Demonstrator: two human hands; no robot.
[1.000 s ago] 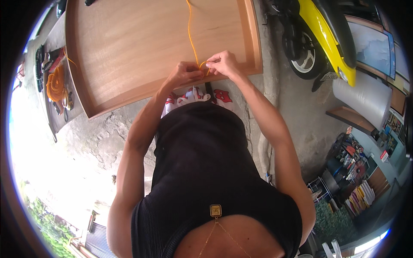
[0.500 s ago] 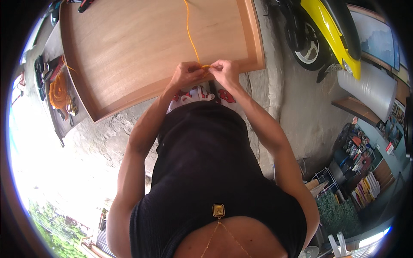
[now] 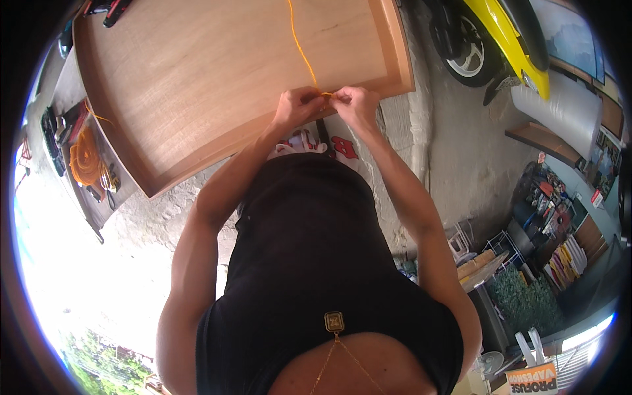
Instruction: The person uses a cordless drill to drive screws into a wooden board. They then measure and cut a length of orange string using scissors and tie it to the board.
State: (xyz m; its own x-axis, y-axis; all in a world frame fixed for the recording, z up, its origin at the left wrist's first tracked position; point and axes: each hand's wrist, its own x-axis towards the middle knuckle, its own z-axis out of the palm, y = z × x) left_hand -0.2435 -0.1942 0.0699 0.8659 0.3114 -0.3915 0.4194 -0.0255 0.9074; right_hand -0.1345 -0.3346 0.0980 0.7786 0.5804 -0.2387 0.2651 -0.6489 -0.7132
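Note:
A thin orange-yellow cord (image 3: 301, 49) runs down across a shallow wooden tray-like panel (image 3: 197, 79) with a raised frame. Its near end is gathered at the panel's near edge, where both my hands meet. My left hand (image 3: 297, 107) is closed, pinching the cord between thumb and fingers. Just to its right, my right hand (image 3: 357, 107) pinches the same cord, with a short stretch showing between the fingertips. Whether the cord is knotted or looped there is too small to tell.
At the panel's far left lies a red and black tool (image 3: 116, 12). A grey surface on the left holds a coil of orange rope (image 3: 84, 158). To the right stand a yellow motorcycle (image 3: 517, 49) and a roll of clear plastic wrap (image 3: 559, 122). Rough concrete floor (image 3: 461, 151) surrounds the panel.
Both hands have shifted slightly right and up in the picture, still pinching the cord. The view has tilted a little, showing more of the red and black tool.

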